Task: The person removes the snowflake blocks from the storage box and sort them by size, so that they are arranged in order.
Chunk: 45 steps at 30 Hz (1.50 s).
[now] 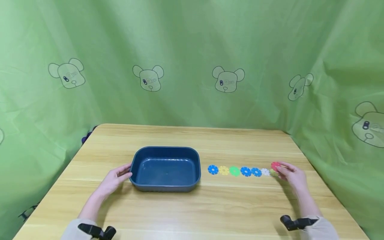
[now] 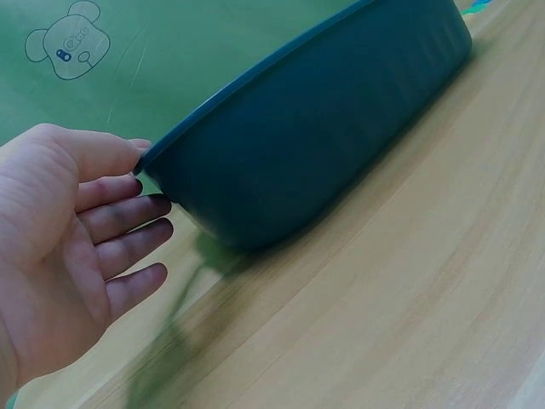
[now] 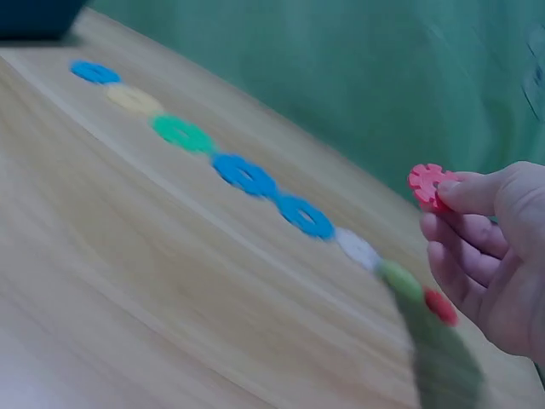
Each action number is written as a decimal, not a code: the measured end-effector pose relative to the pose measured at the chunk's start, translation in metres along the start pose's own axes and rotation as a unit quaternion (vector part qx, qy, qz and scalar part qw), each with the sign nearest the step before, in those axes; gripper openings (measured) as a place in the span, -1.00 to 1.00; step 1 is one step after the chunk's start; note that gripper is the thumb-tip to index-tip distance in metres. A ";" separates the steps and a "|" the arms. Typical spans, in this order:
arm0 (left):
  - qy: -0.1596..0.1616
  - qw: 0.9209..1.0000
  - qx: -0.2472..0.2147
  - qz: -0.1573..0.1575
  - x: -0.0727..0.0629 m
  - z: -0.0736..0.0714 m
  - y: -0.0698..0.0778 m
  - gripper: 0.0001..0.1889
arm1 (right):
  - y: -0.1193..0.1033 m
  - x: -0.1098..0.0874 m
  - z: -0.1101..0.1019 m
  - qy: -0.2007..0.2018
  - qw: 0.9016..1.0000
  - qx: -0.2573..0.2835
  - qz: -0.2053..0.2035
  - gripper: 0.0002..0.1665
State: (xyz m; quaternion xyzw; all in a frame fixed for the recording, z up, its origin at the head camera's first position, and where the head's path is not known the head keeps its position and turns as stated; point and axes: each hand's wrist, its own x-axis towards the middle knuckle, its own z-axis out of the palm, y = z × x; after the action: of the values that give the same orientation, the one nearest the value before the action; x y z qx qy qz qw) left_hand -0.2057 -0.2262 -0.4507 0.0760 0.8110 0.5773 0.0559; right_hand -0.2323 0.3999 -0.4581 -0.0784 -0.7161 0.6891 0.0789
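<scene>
A dark blue rectangular plastic bin (image 1: 168, 189) stands on the table, its inside bare. At its left end, my left hand (image 1: 115, 180) holds the rim between thumb and fingers; the left wrist view shows the thumb on the rim (image 2: 255, 72) and fingertips just below it. My right hand (image 1: 292, 176) pinches a red notched plastic disc (image 3: 428, 185) between thumb and forefinger, raised above the table. Beneath that hand lies the right end of a row of discs, with a green disc (image 3: 398, 279) and another red disc (image 3: 440, 307), partly hidden in the head view.
Leftward from there the row runs on with a white disc (image 1: 265, 172), two blue discs (image 1: 251, 171), a green one (image 1: 234, 171), a yellow one (image 1: 223, 170) and a blue one (image 1: 213, 169) nearest the bin. A green curtain (image 1: 186, 106) surrounds the wooden table (image 1: 192, 213).
</scene>
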 end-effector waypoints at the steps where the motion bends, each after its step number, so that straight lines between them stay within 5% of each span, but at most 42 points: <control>1: 0.001 1.000 0.003 -0.001 0.000 0.000 0.000 -0.46 | 0.003 0.001 -0.006 0.018 1.000 -0.007 0.004 -0.74; 6: 0.004 1.000 0.007 -0.005 0.001 -0.001 -0.001 -0.46 | 0.014 0.005 -0.030 0.087 0.995 -0.018 0.038 -0.76; 15: 0.005 1.000 -0.001 -0.007 0.003 -0.002 -0.004 -0.46 | 0.020 0.014 -0.051 0.125 0.984 0.084 0.093 -0.70; 20: 0.004 1.000 0.002 -0.008 0.003 -0.001 -0.004 -0.46 | 0.024 0.011 -0.053 0.160 0.982 -0.021 0.094 -0.68; 25: 0.006 1.000 0.002 -0.009 0.003 -0.003 -0.005 -0.46 | 0.024 0.014 -0.050 0.166 0.969 -0.157 0.094 -0.93; 30: 0.006 1.000 0.003 -0.007 0.003 -0.005 -0.004 -0.46 | 0.022 0.016 -0.045 0.167 0.955 -0.223 0.098 -0.62; 34: 0.004 1.000 0.005 -0.008 0.002 -0.006 -0.005 -0.46 | 0.020 0.015 -0.042 0.182 0.932 -0.298 0.099 -0.55; 37: 0.003 1.000 0.007 -0.008 0.001 -0.006 -0.004 -0.46 | 0.020 0.015 -0.041 0.188 0.917 -0.336 0.100 -0.53; 45: 0.002 1.000 0.006 -0.011 0.001 -0.006 -0.003 -0.45 | 0.021 0.017 -0.041 0.191 0.910 -0.354 0.100 -0.54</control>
State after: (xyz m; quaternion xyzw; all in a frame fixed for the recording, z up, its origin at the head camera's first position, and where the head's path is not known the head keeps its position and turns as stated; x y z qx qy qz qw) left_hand -0.2080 -0.2323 -0.4520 0.0658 0.8156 0.5717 0.0599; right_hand -0.2393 0.4441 -0.4774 -0.3023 -0.8727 0.3667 0.1120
